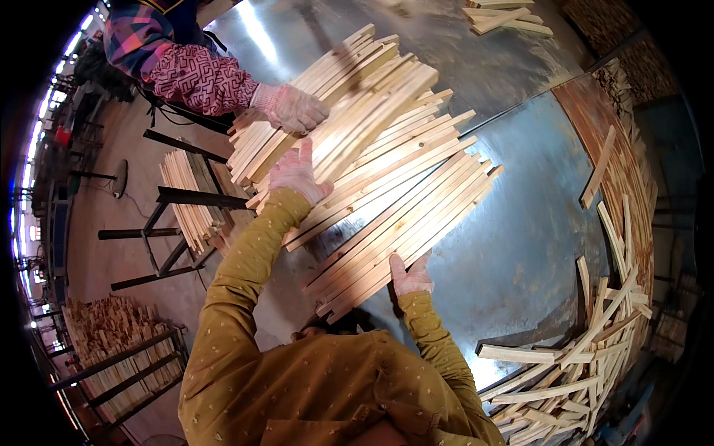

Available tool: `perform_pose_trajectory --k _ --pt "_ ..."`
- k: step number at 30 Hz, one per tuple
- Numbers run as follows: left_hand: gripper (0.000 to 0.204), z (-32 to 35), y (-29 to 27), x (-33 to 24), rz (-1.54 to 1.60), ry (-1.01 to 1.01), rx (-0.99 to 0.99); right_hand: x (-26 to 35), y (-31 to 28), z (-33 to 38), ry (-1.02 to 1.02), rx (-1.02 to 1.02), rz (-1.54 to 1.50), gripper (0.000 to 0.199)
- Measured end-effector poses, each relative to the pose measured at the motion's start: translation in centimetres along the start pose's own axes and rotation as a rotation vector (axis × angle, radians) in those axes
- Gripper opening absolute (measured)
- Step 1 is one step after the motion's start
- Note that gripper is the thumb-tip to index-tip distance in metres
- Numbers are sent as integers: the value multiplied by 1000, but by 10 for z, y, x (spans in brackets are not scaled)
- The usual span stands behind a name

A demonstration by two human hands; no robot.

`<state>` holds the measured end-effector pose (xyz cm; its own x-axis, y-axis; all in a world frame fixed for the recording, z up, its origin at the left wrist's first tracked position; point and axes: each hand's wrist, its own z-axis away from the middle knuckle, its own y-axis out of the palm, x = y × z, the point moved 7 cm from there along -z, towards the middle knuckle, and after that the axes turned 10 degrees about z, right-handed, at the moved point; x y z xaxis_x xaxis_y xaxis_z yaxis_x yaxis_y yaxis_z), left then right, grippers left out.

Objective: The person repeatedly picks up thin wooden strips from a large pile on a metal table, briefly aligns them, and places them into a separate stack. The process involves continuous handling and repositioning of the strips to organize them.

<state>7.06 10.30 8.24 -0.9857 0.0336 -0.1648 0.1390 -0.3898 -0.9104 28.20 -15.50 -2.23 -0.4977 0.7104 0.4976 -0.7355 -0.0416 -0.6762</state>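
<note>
Long pale wooden strips (416, 223) lie side by side in slanting rows on the metal table. My left hand (294, 178), in a thin clear glove, grips the near end of a few raised wooden strips (379, 111), which look smeared by motion. Some of its fingers are hidden against the wood. At the near edge of the closest row, my right hand (411, 276), gloved too, rests with thumb and fingers apart against the outermost strip. Across from me, another person's gloved hand (291, 109) is closed over strips in the far row.
A metal-topped table (520, 201) has a wooden border on the right. Loose strips (573, 379) lie in a tangled heap at lower right, others (509, 18) at the far edge. A black metal frame (201, 197) and a rack of wood pieces (119, 342) stand left.
</note>
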Motion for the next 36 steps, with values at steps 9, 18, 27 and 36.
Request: perform_pose_trajectory --k 9,18,27,36 --pt "103 -20 -18 16 -48 4 -110 17 18 -10 1 105 107 109" --pt "95 -13 8 31 -126 70 -279 22 42 -17 -108 -38 2 116" --pt "95 -59 -9 56 -65 -28 -216 74 47 -52 -322 -27 -315 117" --pt "79 -149 -49 105 -156 5 -409 184 61 -127 -187 197 -50 126"
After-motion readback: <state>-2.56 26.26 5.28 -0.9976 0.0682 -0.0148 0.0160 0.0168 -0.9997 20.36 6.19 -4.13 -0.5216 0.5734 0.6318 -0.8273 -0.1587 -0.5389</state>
